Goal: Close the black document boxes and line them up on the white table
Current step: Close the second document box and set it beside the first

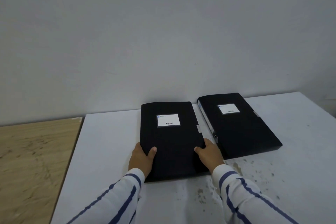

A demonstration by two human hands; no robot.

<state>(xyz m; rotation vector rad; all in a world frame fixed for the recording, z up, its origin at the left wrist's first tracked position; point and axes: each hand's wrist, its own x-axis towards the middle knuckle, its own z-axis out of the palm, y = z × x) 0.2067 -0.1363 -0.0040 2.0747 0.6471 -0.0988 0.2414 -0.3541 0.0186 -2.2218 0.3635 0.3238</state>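
Both hands, left hand (pixel 142 158) and right hand (pixel 209 153), gripped the near document box (pixel 172 142) flat on the white table (pixel 109 151); squaring it parallel to its skewed neighbouring box (pixel 238 125) looked wise.

Black boxes (pixel 172 142), white table (pixel 109 142), blue-striped sleeves (pixel 116 196)

boxes: two black document boxes (pixel 172 142) (pixel 238 125) are lying closed on the white table (pixel 109 142) | labels: two, one showing per lid | hands: two
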